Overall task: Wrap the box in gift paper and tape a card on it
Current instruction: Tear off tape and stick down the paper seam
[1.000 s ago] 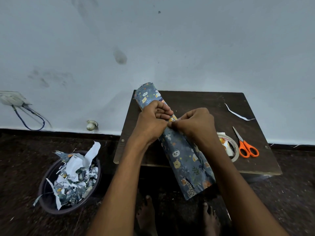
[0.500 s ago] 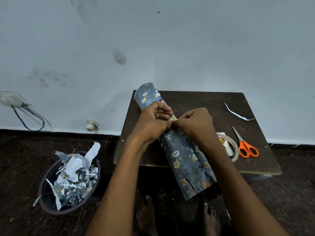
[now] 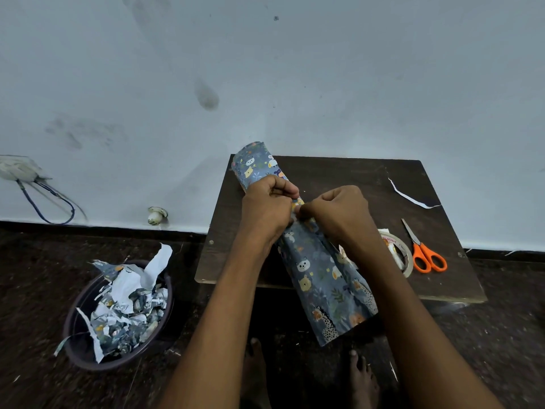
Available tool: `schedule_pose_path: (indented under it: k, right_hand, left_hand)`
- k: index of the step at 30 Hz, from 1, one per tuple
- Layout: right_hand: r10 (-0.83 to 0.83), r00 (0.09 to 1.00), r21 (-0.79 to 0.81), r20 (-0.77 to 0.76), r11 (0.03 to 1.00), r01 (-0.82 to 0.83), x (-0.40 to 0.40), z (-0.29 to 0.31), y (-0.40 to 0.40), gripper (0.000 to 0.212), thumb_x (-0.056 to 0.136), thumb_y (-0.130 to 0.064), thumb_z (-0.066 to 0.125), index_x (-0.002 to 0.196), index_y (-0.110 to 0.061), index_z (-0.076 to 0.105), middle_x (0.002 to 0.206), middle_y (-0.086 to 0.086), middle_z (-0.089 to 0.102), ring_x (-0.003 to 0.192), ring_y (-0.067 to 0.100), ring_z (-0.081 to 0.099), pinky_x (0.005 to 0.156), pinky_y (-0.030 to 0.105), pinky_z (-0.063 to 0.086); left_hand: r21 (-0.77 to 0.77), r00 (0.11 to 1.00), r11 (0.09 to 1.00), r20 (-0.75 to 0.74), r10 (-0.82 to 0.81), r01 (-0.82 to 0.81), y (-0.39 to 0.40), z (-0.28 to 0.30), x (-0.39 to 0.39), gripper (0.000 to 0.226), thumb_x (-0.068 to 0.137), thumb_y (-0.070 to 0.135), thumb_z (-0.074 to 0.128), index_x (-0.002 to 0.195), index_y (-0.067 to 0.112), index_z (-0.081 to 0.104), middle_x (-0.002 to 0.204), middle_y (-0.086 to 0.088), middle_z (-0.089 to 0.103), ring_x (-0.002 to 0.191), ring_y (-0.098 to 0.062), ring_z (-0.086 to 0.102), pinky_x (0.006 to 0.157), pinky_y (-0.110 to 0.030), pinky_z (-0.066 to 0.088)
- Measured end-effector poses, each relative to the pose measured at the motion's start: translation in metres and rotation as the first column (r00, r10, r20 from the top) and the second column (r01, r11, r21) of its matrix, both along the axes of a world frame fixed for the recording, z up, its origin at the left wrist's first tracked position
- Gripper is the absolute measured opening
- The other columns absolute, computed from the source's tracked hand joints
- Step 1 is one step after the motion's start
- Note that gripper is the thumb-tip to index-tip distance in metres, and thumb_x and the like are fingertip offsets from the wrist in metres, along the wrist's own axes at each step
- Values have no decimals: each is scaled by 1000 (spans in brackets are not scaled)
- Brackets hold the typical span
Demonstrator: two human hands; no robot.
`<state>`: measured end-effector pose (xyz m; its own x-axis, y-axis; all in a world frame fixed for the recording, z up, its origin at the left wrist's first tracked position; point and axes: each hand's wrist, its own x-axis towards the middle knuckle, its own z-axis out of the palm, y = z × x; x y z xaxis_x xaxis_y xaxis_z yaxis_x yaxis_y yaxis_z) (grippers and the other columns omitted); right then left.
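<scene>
Blue gift paper (image 3: 321,273) printed with animals is wrapped as a long tube round a hidden box and lies slantwise across the dark wooden table (image 3: 348,175), its near end overhanging the front edge. My left hand (image 3: 267,211) grips the tube from the left, fingers curled over the seam. My right hand (image 3: 336,214) pinches the paper's edge at the same spot, fingertip to fingertip with the left. A tape roll (image 3: 402,255) lies to the right, partly hidden by my right forearm. No card can be made out.
Orange-handled scissors (image 3: 424,252) lie at the table's right side, with a thin white paper strip (image 3: 410,196) behind them. A dark bin (image 3: 118,314) full of paper scraps stands on the floor at left. A wall rises just behind the table. My bare feet show below.
Both hands stay at the seam in the middle of the tube; the fingers have shifted slightly. The wrapped tube has not moved.
</scene>
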<state>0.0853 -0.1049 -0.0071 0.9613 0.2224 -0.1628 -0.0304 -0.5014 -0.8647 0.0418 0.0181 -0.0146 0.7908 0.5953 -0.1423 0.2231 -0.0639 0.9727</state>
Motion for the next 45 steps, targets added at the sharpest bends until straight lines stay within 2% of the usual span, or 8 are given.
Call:
schedule_pose_path:
  k: [6,11,18,29,32,35,38,45]
  right_hand:
    - [21,1000,-26,-8,999,-21,2,8,-2,20,66,-29,91,57,-19,77,46,-6,63,40,-1,51,49,21,43]
    - [-22,999,-121,37,992,26,0,12,3,16,61,-33,92,63,-23,80,63,-3,71,73,8,68,58,20,45]
    - [-41,993,-164,115,985,60,7,11,-8,27,56,-42,96,62,-22,79,58,-4,71,66,11,69,65,29,58]
    - [-51,959,180,-280,978,104,5,1,-16,9,81,-1,78,72,-1,77,66,15,72,55,19,62,47,24,49]
    - [-105,983,175,-152,976,131,3,-8,-15,17,86,-5,69,71,-7,77,69,11,75,59,19,67,52,27,54]
    - [-126,979,90,159,990,113,-3,-11,-10,16,83,-24,73,69,-20,79,62,-4,73,62,11,70,63,28,57]
    - [-5,961,13,276,1000,2,-14,-10,-7,15,83,-30,81,71,-21,81,55,-11,68,53,3,65,54,19,48]
    - [-33,999,154,-3,988,33,-8,-17,-14,31,82,-32,84,65,-7,78,64,16,71,54,20,62,59,37,53]
  left_hand:
    - [-3,999,1000,-16,27,-28,-2,1,1,36,75,-16,47,83,8,72,81,-1,73,58,10,59,70,-27,54]
    - [3,999,999,-15,32,-32,-3,2,0,36,75,-16,46,83,8,73,80,-1,72,57,10,59,68,-26,52]
    - [-1,999,999,-25,42,-42,-2,1,1,37,79,-12,47,80,13,74,82,1,74,61,12,61,83,-39,62]
    - [-4,999,1000,-38,-8,8,-1,5,-3,41,82,-17,49,83,16,73,88,2,72,65,8,60,51,-17,53]
    - [-26,998,998,-21,-52,51,0,7,-4,43,83,-19,48,82,17,72,89,3,70,64,12,59,48,-14,50]
    - [-56,995,993,-18,-101,100,3,9,-7,47,82,-23,45,82,17,71,97,-5,68,77,-2,58,50,-14,50]
    - [-27,993,993,-15,-116,116,8,6,-9,57,71,-28,43,83,19,72,108,-17,69,83,-8,58,59,-17,51]
    - [49,997,996,-17,-80,81,4,2,-8,53,80,-20,41,80,23,72,85,1,64,75,0,57,69,-15,47]
